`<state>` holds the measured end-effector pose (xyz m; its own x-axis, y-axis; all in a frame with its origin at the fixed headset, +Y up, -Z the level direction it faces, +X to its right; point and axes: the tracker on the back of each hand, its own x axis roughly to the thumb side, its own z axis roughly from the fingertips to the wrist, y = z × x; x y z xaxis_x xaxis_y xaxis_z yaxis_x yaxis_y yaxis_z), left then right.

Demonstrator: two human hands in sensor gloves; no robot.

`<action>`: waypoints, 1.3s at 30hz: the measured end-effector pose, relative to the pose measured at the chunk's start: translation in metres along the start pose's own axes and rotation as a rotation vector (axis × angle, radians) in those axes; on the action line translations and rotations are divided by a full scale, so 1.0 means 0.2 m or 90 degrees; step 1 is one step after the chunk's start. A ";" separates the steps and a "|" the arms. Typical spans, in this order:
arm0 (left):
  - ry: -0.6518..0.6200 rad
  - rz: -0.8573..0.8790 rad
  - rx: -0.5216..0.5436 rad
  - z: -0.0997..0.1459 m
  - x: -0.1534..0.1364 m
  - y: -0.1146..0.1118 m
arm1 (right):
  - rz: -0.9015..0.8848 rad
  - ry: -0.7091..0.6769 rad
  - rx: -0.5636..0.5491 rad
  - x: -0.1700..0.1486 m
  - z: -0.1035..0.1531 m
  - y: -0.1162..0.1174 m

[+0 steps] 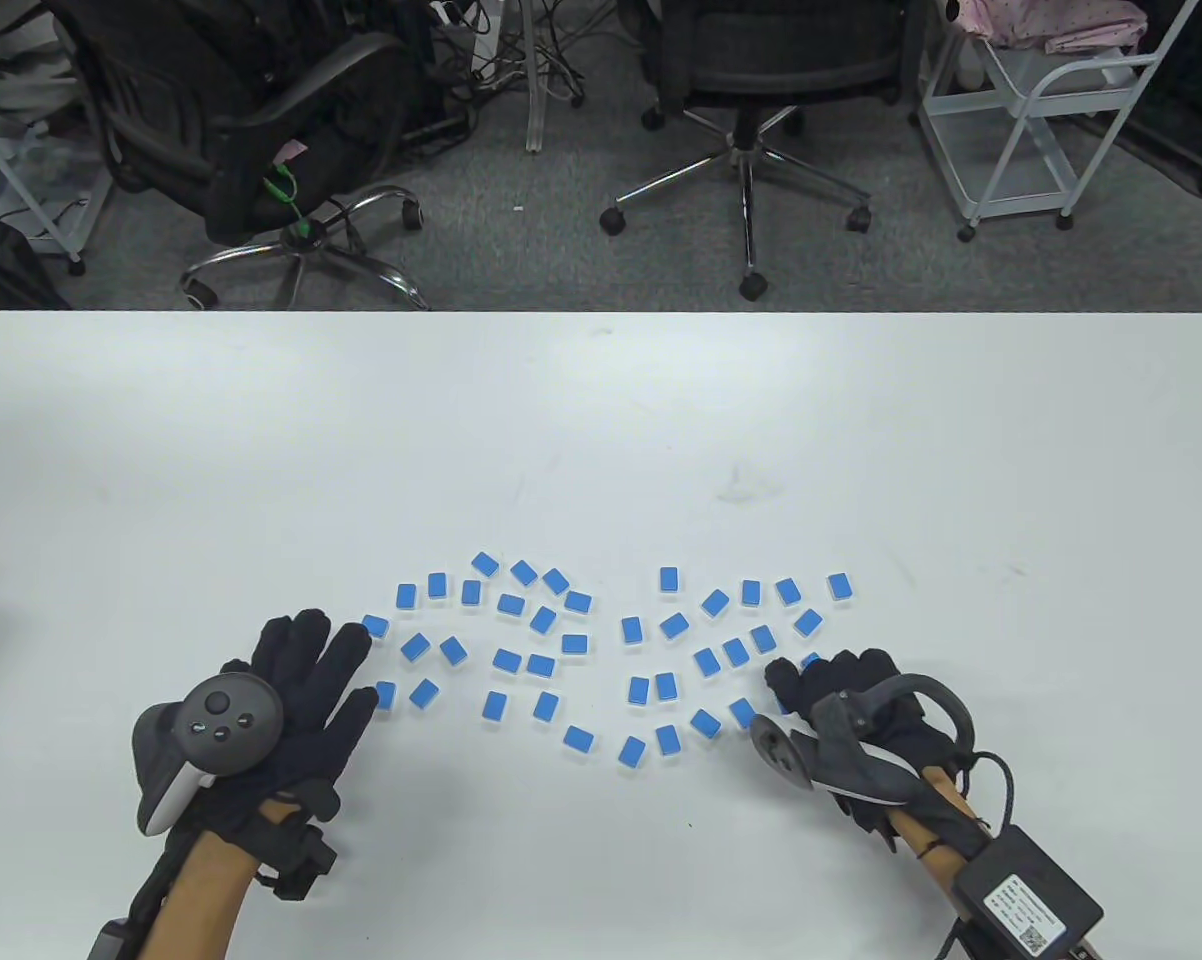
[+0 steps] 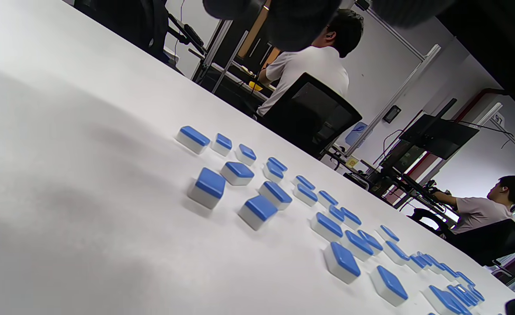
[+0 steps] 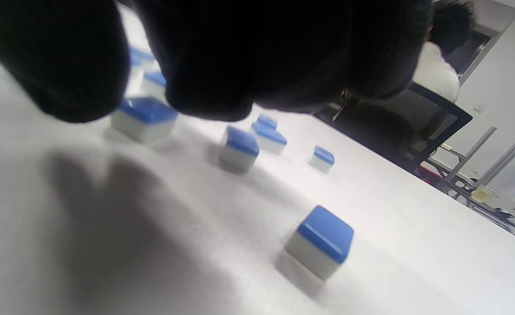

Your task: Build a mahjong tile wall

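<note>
Mahjong tiles [image 1: 542,663] lie scattered face-down on the table [image 1: 601,420].

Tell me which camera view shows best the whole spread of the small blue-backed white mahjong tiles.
The table view: it shows all the scattered blue-backed white mahjong tiles lying flat between both hands. The left wrist view shows many tiles from low and aslant, the far ones overlapping. The right wrist view shows only a few, blurred, under the dark glove.

Mahjong tiles [image 1: 543,620]: roughly 38. Office chairs [image 1: 761,50]: two.
</note>
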<state>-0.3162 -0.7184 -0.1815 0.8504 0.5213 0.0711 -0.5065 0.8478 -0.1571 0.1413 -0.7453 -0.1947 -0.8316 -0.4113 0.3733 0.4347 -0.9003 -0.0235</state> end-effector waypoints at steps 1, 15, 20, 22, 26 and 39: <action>0.000 0.000 -0.001 0.00 0.00 0.00 | 0.009 0.003 0.013 0.02 -0.02 0.01; 0.001 0.006 -0.010 0.00 0.00 0.00 | -0.213 0.173 -0.065 -0.44 0.08 -0.08; 0.004 0.013 -0.019 -0.01 0.00 -0.01 | -0.234 0.229 0.103 -0.61 0.11 0.23; 0.008 0.013 -0.022 -0.01 -0.01 -0.02 | -0.309 0.205 0.182 -0.63 0.11 0.34; 0.009 0.018 -0.027 -0.01 0.00 -0.02 | -0.303 0.207 0.161 -0.63 0.11 0.33; 0.017 0.027 -0.046 -0.02 -0.01 -0.04 | -0.276 0.171 0.118 -0.56 0.09 0.30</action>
<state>-0.3136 -0.7267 -0.1838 0.8320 0.5535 0.0373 -0.5317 0.8149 -0.2307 0.2668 -0.7500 -0.2222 -0.9967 -0.0518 0.0617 0.0658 -0.9653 0.2527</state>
